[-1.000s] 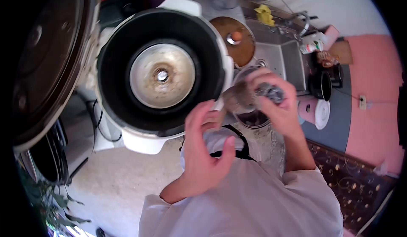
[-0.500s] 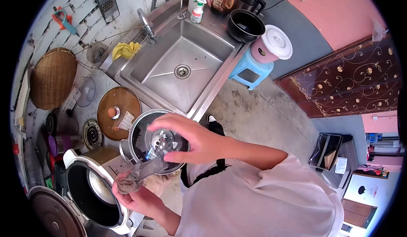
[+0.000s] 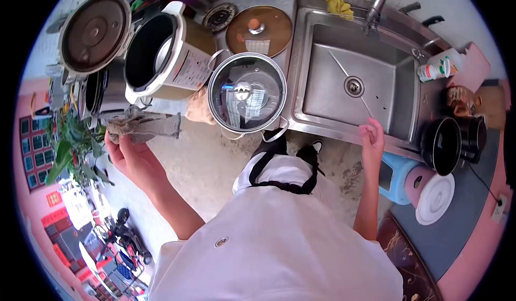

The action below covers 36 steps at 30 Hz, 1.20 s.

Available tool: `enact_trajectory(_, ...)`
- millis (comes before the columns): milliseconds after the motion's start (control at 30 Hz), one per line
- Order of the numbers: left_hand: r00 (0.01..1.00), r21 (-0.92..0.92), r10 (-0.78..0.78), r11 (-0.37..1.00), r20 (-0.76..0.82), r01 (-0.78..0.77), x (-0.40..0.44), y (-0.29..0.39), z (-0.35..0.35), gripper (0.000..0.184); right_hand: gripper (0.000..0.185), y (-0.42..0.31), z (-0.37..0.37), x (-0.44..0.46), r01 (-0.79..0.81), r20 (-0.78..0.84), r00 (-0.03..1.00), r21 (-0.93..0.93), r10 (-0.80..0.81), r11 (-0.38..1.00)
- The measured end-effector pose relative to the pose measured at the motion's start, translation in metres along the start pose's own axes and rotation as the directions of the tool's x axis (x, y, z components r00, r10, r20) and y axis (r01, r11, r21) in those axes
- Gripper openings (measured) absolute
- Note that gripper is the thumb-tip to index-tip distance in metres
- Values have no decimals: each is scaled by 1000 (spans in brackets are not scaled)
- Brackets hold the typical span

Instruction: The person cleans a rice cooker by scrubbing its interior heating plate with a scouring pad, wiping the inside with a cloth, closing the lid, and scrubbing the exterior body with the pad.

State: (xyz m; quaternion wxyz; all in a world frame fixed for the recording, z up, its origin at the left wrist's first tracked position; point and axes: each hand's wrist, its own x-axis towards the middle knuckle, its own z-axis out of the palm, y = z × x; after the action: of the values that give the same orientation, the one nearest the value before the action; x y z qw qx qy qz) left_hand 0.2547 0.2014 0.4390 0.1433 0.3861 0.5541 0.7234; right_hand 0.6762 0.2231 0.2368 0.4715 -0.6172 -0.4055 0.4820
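My left hand (image 3: 133,156) pinches a crumpled grey cloth (image 3: 144,127) at the left, just below a pressure cooker (image 3: 185,61) whose lid stands open. The cloth's free end hangs out toward the right. In the middle, a steel pot (image 3: 220,124) stands at the counter edge under a glass lid (image 3: 258,75) with a shiny knob. Over on the right, my right hand (image 3: 372,138) is empty at the sink's front edge, its fingers loosely bent and apart. I cannot tell whether it touches the rim.
The steel sink (image 3: 344,48) has a faucet (image 3: 376,10) and a yellow cloth (image 3: 334,3) at its back. A brown glass lid (image 3: 259,31) lies left of it. To the right are a spray bottle (image 3: 436,71), a black pot (image 3: 442,146), a blue stool (image 3: 395,177) and a lidded pink bucket (image 3: 416,185).
My view has turned. My right hand has left the pot's glass lid and moved right to the sink edge. My left hand, still gripping the grey cloth, has drawn away leftward from the pot.
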Motion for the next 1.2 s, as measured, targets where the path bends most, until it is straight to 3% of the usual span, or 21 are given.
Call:
enact_trajectory(100,978,40,112,993,-176,-107,-12,24,-28,26,31,-9,13,18,32,84,996,22,-34,999)
enact_trajectory(200,932,113,135,988,-336,-102,-29,31,-68,24,27,-61,65,8,328,337,902,-129,-269,936)
enact_trajectory(233,920,118,143,987,-364,-107,-36,30,-79,24,25,-82,90,-4,446,445,830,-170,-336,878)
enact_trajectory(300,902,142,127,987,-413,-74,-46,24,-97,22,30,-113,148,-33,560,669,620,-10,-410,829)
enact_trajectory(367,878,116,76,993,-473,-24,-51,13,-108,21,35,-122,217,-65,694,772,392,109,-501,712)
enact_trajectory(433,881,54,5,998,-473,24,-49,2,-118,21,43,-98,295,-86,844,813,275,52,-513,534)
enact_trajectory(467,879,37,8,999,-477,11,-46,-4,-127,21,44,-90,334,-90,896,902,280,-122,-329,427)
enact_trajectory(500,883,62,-4,997,-468,37,-41,-11,-137,21,44,-69,368,-87,904,901,274,-123,-335,408)
enact_trajectory(567,889,80,-22,995,-457,66,-33,-16,-160,22,36,-18,425,-82,779,733,567,-626,-377,-45)
enact_trajectory(700,885,51,-115,987,-451,154,-7,-45,-215,26,34,3,456,-62,727,696,555,-672,-455,-140)
enact_trajectory(767,887,32,-192,974,-421,226,14,-62,-240,27,43,-17,456,-58,794,783,608,-603,-131,83)
enact_trajectory(800,886,-14,-241,966,-396,257,22,-68,-249,27,43,-14,454,-56,774,765,632,-629,-123,72)
enact_trajectory(867,895,-39,-281,957,-347,286,40,-84,-267,28,43,-11,446,-49,797,781,582,-492,-227,350)
enact_trajectory(900,903,-37,-294,954,-314,298,48,-91,-273,28,43,-21,439,-53,785,768,603,-522,-215,334)
enact_trajectory(967,891,-72,-331,943,-310,325,67,-101,-276,28,38,-54,428,-64,710,756,603,-363,-254,604)
enact_trajectory(1000,899,-93,-335,942,-284,321,75,-104,-280,28,31,-53,422,-62,497,707,696,-351,-123,794)
enact_trajectory(1033,905,-112,-335,942,-262,316,80,-109,-283,28,30,-76,411,-66,246,727,686,-235,2,940)
enact_trajectory(1067,905,-103,-342,940,-252,327,86,-115,-288,29,30,-114,402,-73,-39,763,636,-117,115,992)
enact_trajectory(1100,904,-115,-346,938,-252,327,92,-118,-289,29,31,-147,394,-80,-171,743,655,-30,136,985)
enact_trajectory(1167,913,-132,-335,941,-231,312,103,-123,-289,29,35,-204,384,-86,-160,636,772,197,-1,967)
enact_trajectory(1200,913,-129,-335,941,-235,312,109,-123,-288,29,36,-235,384,-85,-41,546,830,265,-115,963)
